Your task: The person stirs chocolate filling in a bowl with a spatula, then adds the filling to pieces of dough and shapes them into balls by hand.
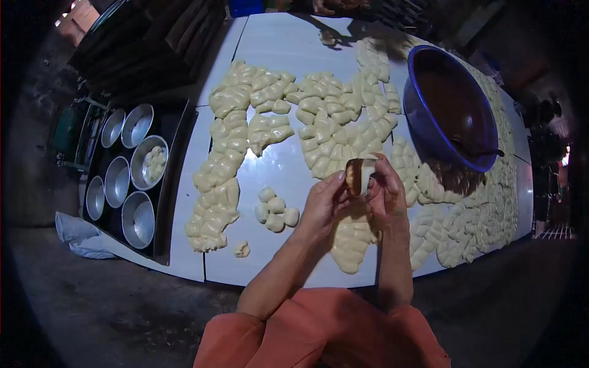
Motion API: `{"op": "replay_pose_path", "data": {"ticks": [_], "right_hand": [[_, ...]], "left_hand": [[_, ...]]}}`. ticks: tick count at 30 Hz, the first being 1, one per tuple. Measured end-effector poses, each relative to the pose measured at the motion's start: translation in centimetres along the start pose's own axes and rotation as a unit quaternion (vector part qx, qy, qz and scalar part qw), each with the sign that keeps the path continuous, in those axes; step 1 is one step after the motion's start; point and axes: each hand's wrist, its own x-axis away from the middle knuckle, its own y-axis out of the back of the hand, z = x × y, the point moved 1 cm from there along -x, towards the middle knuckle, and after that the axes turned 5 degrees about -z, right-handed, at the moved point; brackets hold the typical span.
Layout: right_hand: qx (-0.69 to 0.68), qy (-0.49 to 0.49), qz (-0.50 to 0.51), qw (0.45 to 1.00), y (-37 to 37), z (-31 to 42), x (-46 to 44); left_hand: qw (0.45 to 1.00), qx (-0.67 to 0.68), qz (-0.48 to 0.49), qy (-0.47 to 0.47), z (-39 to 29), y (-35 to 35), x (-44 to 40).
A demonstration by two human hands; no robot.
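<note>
A piece of dough with dark brown filling on it (354, 176) is held up between my two hands over the table. My left hand (323, 199) grips its left side, fingers closed around the edge. On the other side, the fingers of my right hand (388, 187) are wrapped against the pale dough. Below and behind them lie sheets of pale dough pieces pressed together (334, 144). Several smooth dough balls (275, 210) sit in a cluster left of my left hand, near a small dough scrap (242, 248).
A large blue basin (412, 110) of brown filling, with a utensil handle at its edge, stands right of my hands. On the left, a dark tray (178, 144) carries several round metal tins; one tin (138, 219) is nearest. Another person's hand (331, 7) shows at the far edge.
</note>
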Motion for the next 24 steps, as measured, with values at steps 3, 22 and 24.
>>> {"op": "replay_pose_path", "data": {"ticks": [3, 22, 24], "right_hand": [[0.163, 0.01, 0.035, 0.986, -0.3, -2.3, -0.3], [0.438, 0.06, 0.046, 0.896, -5.5, -7.4, -1.2], [0.443, 0.084, 0.084, 0.889, -5.3, -7.5, -0.8]], "left_hand": [[0.992, -0.035, -0.1, -0.063, -1.5, 2.9, 0.8], [0.98, -0.178, -0.074, -0.047, -9.5, 5.9, 2.6], [0.982, -0.166, -0.077, -0.047, -9.5, 6.6, 2.3]]}}
